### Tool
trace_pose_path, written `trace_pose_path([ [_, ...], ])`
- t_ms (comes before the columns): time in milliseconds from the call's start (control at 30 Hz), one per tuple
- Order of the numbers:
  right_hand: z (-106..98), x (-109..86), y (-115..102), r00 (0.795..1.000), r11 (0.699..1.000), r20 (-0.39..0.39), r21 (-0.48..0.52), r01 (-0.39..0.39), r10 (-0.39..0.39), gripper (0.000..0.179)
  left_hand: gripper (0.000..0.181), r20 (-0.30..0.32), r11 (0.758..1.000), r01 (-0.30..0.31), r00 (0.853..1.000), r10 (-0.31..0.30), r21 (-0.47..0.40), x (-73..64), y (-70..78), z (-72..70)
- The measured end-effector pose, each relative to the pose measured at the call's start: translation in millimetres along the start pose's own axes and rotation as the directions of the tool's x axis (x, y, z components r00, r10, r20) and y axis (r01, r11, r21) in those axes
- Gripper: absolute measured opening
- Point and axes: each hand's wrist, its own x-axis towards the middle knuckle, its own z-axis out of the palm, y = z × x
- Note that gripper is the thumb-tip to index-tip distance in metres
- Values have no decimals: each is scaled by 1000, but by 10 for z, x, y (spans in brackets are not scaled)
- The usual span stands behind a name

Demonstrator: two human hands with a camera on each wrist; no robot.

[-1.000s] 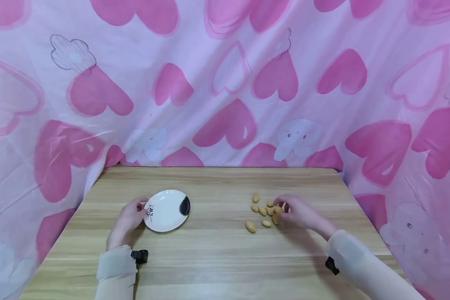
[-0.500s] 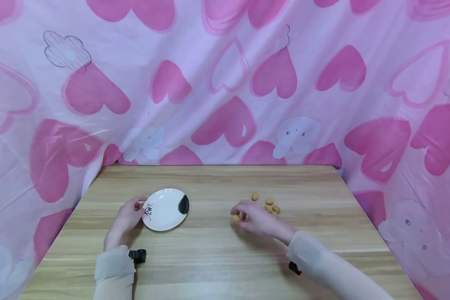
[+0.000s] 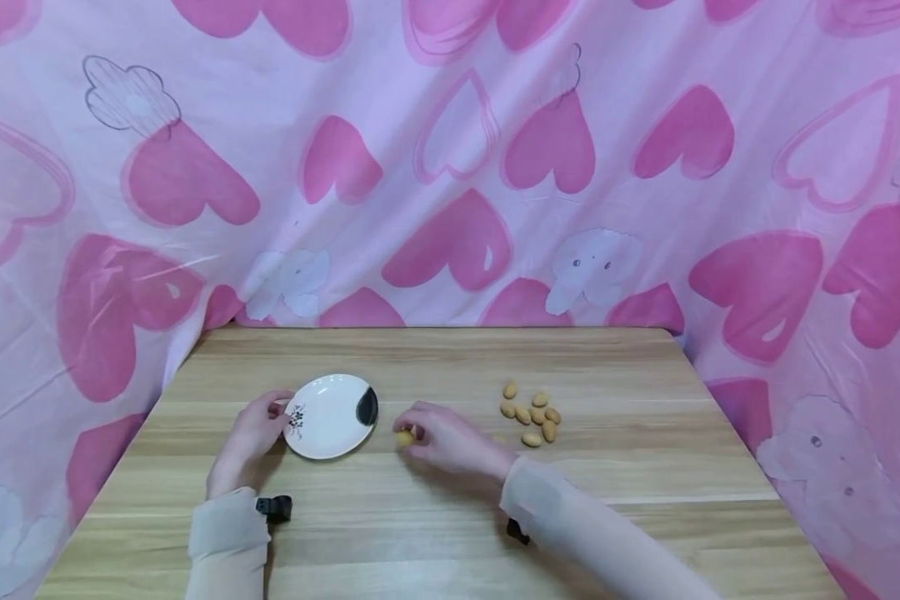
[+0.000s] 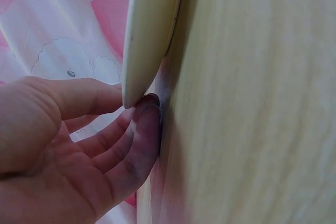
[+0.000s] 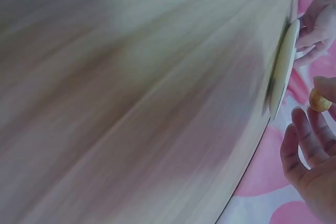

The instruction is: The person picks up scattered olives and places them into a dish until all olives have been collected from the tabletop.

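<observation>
- Key relation: plate (image 3: 330, 414) sits left of the pinched nut (image 3: 404, 437), near it, gap between; left hand (image 3: 249, 429) is the nearer one, touching the plate.
- Nut's long axis: can't tell, mostly covered by fingers.
- Right hand (image 3: 450, 440): thumb and finger grasping the nut above the table (image 3: 412, 542), other fingers spread loosely, forearm in from lower right.
- Left hand: grasping plate's left rim, thumb above, fingers beneath.
- Loose nuts (image 3: 537, 415): right of both hands.

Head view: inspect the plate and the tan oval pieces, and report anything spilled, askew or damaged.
Nothing stands out. The plate looks whole and level on the table; its dark edge patch looks like decoration. Most tan pieces lie loosely grouped, too small to check for cracks.
</observation>
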Motion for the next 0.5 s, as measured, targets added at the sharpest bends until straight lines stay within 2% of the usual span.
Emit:
trace_pose_path([
  [233,126,304,-9,999,994,-45,108,20,-15,31,41,27,1000,17,999,-17,-1,9,15,-38],
  [367,173,510,-25,996,976,-92,218,9,12,26,41,33,1000,23,999,-23,-14,27,39,-82],
  [500,246,665,-69,992,959,-119,283,-11,47,22,42,59,999,35,998,-33,-25,20,22,-55],
])
